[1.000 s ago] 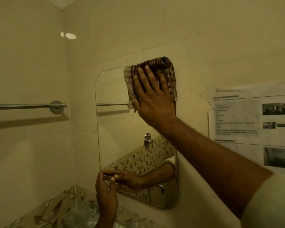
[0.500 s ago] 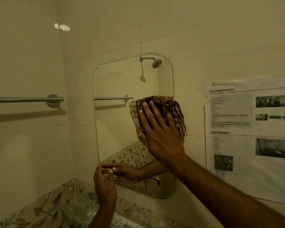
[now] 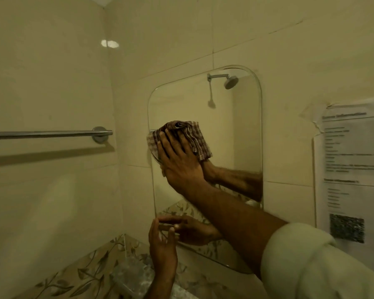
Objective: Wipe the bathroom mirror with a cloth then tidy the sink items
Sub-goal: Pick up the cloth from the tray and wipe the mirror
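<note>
A rounded frameless mirror (image 3: 231, 126) hangs on the cream tiled wall. My right hand (image 3: 179, 162) lies flat on a brown checked cloth (image 3: 194, 137), pressing it against the mirror's left middle part. My left hand (image 3: 161, 247) rests with spread fingertips on the mirror's lower left edge and holds nothing. The glass reflects both hands and a shower head. The sink is out of sight.
A chrome towel rail (image 3: 50, 133) runs along the left wall. A printed paper notice (image 3: 352, 169) with a QR code is stuck to the wall right of the mirror. Leaf-patterned tiles (image 3: 91, 268) line the wall below.
My right hand has carried the cloth from the mirror's top right down and then across to its left middle. My left hand has stayed at the lower left edge.
</note>
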